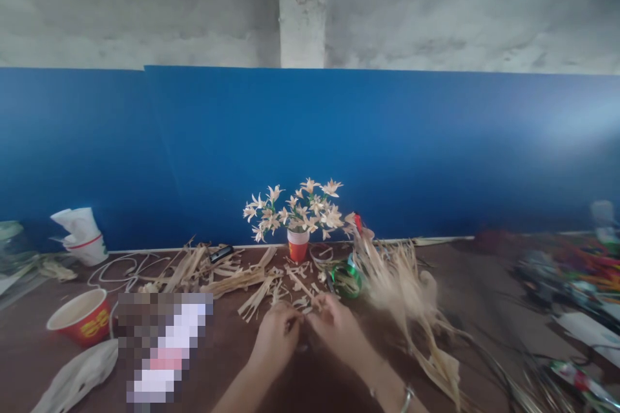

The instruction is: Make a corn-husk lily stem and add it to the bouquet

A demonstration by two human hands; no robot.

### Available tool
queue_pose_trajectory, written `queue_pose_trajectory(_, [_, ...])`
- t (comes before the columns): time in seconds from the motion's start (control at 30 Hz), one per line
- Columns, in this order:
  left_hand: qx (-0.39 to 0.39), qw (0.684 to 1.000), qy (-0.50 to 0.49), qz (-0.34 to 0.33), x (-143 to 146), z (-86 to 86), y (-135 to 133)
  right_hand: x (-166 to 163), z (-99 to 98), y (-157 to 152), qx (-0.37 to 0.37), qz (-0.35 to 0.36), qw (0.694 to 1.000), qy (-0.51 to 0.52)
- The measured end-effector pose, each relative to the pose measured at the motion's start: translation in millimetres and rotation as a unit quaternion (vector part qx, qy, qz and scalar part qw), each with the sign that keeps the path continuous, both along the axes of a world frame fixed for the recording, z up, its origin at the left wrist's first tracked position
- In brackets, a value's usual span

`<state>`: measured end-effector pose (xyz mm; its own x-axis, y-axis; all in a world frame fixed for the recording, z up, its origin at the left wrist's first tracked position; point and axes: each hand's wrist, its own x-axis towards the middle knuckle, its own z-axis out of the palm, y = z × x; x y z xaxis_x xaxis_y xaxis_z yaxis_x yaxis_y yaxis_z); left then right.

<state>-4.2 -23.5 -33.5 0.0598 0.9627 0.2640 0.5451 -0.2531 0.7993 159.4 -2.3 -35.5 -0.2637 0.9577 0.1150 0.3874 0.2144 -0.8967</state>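
My left hand and my right hand are close together over the front middle of the table, fingers curled in and fingertips nearly meeting. Whatever they pinch is too small and blurred to make out. A narrow pale strip reaches toward my right fingertips; whether it is held or lies on the table I cannot tell. Just beyond the hands are scattered dry, husk-like strips. Behind them a red and white paper cup holds a bunch of cream, lily-like flowers.
A roll of green tape and a large bundle of dry fibres lie to the right. On the left are a red paper bowl, a white cable and a blurred-out object. A blue partition closes the back.
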Motion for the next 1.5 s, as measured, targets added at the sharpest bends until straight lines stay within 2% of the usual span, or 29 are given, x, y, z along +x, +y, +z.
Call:
queue_pose_trajectory(0.07, [-0.026, 0.995, -0.083, 0.048, -1, 0.6, 3, -1, -9.3, 6, -0.08, 0.022, 0.992, 0.091])
queue_pose_trajectory(0.17, [-0.086, 0.972, -0.204, 0.078, 0, -1.4, 6, -9, -23.6, 7, -0.205, 0.092, 0.958, 0.18])
queue_pose_trajectory(0.27, [-0.095, 0.963, -0.243, 0.069, 1, -4.9, 7, -19, -21.2, -3, -0.248, 0.111, 0.936, 0.223])
queue_pose_trajectory(0.37, [-0.073, 0.972, -0.216, 0.062, 0, -6.5, 8, -4, 11.2, -1, -0.226, 0.076, 0.954, 0.183])
queue_pose_trajectory(0.4, [-0.073, 0.974, -0.208, 0.061, 0, -6.4, 8, 8, 27.3, 6, -0.188, 0.062, 0.966, 0.168])
queue_pose_trajectory(0.5, [-0.086, 0.974, -0.201, 0.055, -3, -4.4, 9, 53, 75.0, 42, -0.147, 0.035, 0.975, 0.166])
queue_pose_trajectory(0.57, [-0.094, 0.974, -0.203, 0.046, -4, -2.4, 9, 70, 92.0, 62, -0.117, 0.027, 0.984, 0.133])
queue_pose_trajectory(0.6, [-0.096, 0.974, -0.202, 0.043, -4, -1.4, 8, 70, 93.3, 66, -0.109, 0.028, 0.985, 0.13])
queue_pose_trajectory(0.67, [-0.094, 0.974, -0.201, 0.045, -4, 0.1, 8, 55, 82.8, 58, -0.09, 0.037, 0.987, 0.124])
queue_pose_trajectory(0.83, [-0.083, 0.966, -0.224, 0.094, 2, 2.0, 5, -9, 25.4, -5, -0.046, 0.077, 0.991, 0.1])
queue_pose_trajectory(0.87, [-0.083, 0.965, -0.227, 0.102, 3, 2.2, 4, -17, 16.3, -14, 0.003, 0.099, 0.993, 0.068])
queue_pose_trajectory(0.97, [-0.083, 0.961, -0.233, 0.123, 7, 1.4, 3, -25, -0.4, -24, 0.126, 0.086, 0.984, -0.094])
queue_pose_trajectory(1.03, [-0.084, 0.958, -0.237, 0.136, 8, -0.3, 3, -21, -4.7, -19, 0.158, 0.055, 0.965, -0.202])
queue_pose_trajectory(1.1, [-0.086, 0.956, -0.239, 0.147, 9, -2.6, 3, -13, -5.4, -11, 0.153, 0.008, 0.955, -0.255])
queue_pose_trajectory(1.17, [-0.096, 0.952, -0.249, 0.15, 8, -4.2, 4, -4, -4.4, -2, 0.146, -0.041, 0.961, -0.233])
queue_pose_trajectory(1.23, [-0.113, 0.945, -0.269, 0.146, 7, -4.8, 5, 3, -3.6, 4, 0.151, -0.056, 0.976, -0.149])
queue_pose_trajectory(1.37, [-0.108, 0.949, -0.276, 0.106, 7, -5.0, 6, -1, -6.4, 7, 0.056, -0.031, 0.998, 0.013])
queue_pose_trajectory(1.43, [-0.098, 0.962, -0.245, 0.077, 8, -5.4, 5, -7, -8.0, 5, 0.004, -0.004, 0.998, 0.059])
queue_pose_trajectory(1.5, [-0.087, 0.975, -0.199, 0.055, 10, -5.3, 4, -11, -7.7, 3, -0.013, -0.002, 0.997, 0.081])
